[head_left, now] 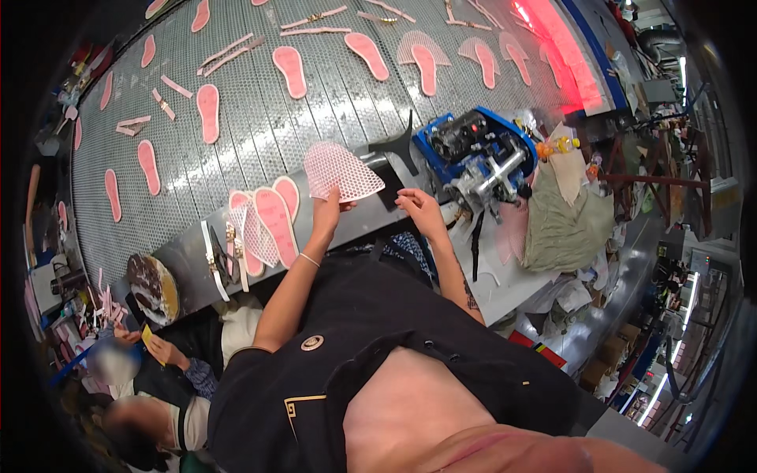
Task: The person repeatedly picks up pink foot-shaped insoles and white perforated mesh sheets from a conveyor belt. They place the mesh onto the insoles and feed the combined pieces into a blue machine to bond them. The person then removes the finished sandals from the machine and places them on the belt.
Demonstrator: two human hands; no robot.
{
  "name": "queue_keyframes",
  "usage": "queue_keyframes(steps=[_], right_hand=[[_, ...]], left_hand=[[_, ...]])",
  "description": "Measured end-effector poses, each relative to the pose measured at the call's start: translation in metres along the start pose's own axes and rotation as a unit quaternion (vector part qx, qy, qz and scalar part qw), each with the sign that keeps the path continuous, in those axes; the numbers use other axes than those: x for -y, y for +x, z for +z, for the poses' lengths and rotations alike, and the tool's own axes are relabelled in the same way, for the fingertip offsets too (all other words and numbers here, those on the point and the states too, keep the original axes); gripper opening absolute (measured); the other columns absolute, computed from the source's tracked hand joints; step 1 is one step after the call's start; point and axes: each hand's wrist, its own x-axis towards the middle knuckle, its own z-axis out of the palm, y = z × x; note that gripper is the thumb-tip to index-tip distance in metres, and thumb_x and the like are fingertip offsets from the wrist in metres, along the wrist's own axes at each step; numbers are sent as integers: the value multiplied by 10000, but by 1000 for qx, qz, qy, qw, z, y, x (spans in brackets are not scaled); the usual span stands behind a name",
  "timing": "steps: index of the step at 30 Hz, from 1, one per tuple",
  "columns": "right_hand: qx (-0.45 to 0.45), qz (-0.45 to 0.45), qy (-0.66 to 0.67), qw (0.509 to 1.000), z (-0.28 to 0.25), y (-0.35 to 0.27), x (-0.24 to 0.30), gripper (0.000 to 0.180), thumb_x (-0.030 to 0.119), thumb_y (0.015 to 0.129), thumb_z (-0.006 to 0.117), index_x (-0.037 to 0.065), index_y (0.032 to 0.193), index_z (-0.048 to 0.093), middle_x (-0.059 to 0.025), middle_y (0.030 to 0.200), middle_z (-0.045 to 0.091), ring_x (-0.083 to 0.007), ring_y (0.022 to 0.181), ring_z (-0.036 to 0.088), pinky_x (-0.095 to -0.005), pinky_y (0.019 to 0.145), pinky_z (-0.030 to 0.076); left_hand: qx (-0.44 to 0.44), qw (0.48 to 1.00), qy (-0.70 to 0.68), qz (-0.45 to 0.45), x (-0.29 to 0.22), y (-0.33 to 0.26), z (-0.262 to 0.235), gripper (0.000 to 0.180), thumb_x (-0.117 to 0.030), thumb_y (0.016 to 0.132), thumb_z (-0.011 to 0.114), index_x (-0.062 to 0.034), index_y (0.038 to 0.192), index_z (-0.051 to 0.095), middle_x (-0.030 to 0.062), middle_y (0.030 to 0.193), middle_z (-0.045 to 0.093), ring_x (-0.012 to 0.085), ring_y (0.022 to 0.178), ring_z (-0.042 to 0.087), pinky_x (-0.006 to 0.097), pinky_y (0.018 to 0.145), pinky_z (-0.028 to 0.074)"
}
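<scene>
My left hand (329,211) is closed on the lower edge of a pink-and-white mesh shoe upper (341,172), which spreads out above the metal table edge. To its right, my right hand (423,211) is raised with its fingers partly bent and apart, and I see nothing in it. Beside my left forearm lies a group of pink insoles (274,217) with another mesh piece (254,236) among them. Pale straps with buckles (213,260) lie at the left end of that group, over the metal edge.
Pink insoles (208,114), straps (315,30) and mesh-topped insoles (426,69) lie across the ridged metal conveyor (331,118). A blue machine (477,154) stands right of my hands, beside olive cloth (572,229). A round tin (154,288) and two people are at lower left.
</scene>
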Motion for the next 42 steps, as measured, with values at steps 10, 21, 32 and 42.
queue_keyframes(steps=[10, 21, 32, 42], right_hand=[[-83, -84, -113, 987, 13, 242, 19, 435, 245, 830, 704, -22, 1157, 600, -184, 1073, 672, -260, 1019, 649, -341, 882, 492], [-293, -237, -508, 775, 50, 493, 31, 608, 156, 803, 642, 7, 1349, 419, -211, 1279, 470, -379, 1194, 441, -484, 1061, 315], [-339, -84, -151, 925, 29, 336, 89, 742, 91, 760, 749, 3, 1390, 368, -221, 1334, 407, -396, 1244, 399, -459, 1056, 329], [-325, -148, -277, 892, 64, 378, 73, 820, 181, 739, 782, 13, 1414, 348, -234, 1408, 352, -395, 1282, 372, -464, 1069, 311]], left_hand=[[-133, 987, 85, -16, -34, 68, -32, 435, -279, 972, 509, 52, 1254, 528, 152, 1234, 584, 227, 1072, 586, 336, 902, 474], [-190, 981, 17, 22, -113, 178, -23, 469, -162, 938, 557, 58, 1339, 452, 134, 1342, 507, 237, 1212, 484, 333, 1064, 330], [-107, 765, 580, 261, -136, 403, 133, 799, -57, 742, 629, 124, 1415, 237, 310, 1501, 185, 426, 1419, 157, 505, 1164, 122], [-7, 813, 535, 230, -88, 210, 49, 775, -75, 749, 606, 153, 1391, 235, 317, 1459, 243, 461, 1368, 209, 503, 1145, 168]])
